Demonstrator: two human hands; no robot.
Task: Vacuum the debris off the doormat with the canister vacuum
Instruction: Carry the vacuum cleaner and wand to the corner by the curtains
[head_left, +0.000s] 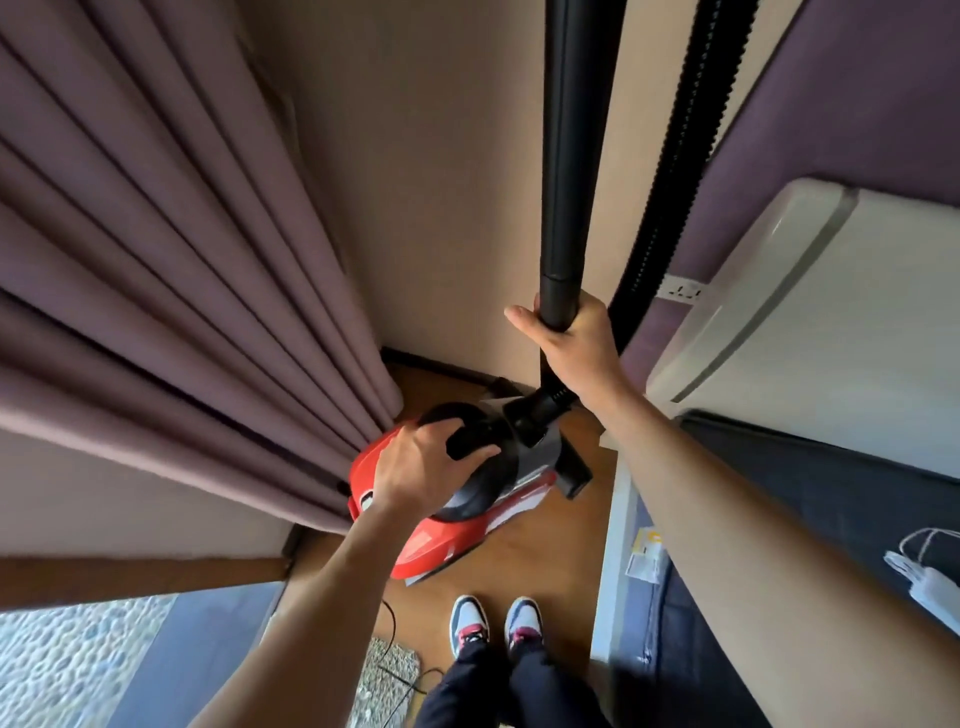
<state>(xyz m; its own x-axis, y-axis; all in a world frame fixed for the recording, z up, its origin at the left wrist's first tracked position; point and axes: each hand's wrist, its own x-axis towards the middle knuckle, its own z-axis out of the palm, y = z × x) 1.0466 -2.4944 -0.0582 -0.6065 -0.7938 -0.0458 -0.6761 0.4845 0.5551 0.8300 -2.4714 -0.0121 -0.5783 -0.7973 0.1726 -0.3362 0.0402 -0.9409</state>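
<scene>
The red and black canister vacuum (441, 525) hangs above the wooden floor in front of me. My left hand (421, 467) grips its black carry handle on top. My right hand (571, 343) holds the black wand tube (569, 156), which stands upright and runs out of the top of the view. The ribbed black hose (670, 171) rises beside the tube. A speckled grey doormat (387, 680) shows at the bottom, partly hidden behind my left arm and legs, with the black power cord (389, 639) lying across it.
Purple curtains (171, 260) hang close on the left. A bed with a dark sheet (810, 499) and a white pillow (831, 312) fills the right. My shoes (496, 623) stand on the narrow wooden floor strip (561, 551). A wall socket (680, 289) sits behind the hose.
</scene>
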